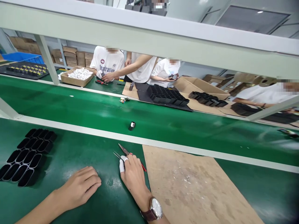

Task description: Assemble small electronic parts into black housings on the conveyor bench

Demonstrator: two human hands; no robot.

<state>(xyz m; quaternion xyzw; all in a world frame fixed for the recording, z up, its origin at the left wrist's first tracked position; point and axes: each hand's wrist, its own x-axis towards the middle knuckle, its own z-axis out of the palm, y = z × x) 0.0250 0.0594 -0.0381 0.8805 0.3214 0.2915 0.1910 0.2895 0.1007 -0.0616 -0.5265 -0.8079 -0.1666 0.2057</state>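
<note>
My left hand rests on the green bench with its fingers curled loosely under, and nothing shows in it. My right hand, with a watch on the wrist and a white cot on one finger, lies over red-handled cutters and thin tweezers whose tips stick out past the fingers. A small black part lies alone on the green conveyor belt beyond my hands.
Empty black cases stand in rows at the left. A brown cardboard sheet lies to the right of my hand. Across the belt, several people work among trays of black parts and a box of white pieces.
</note>
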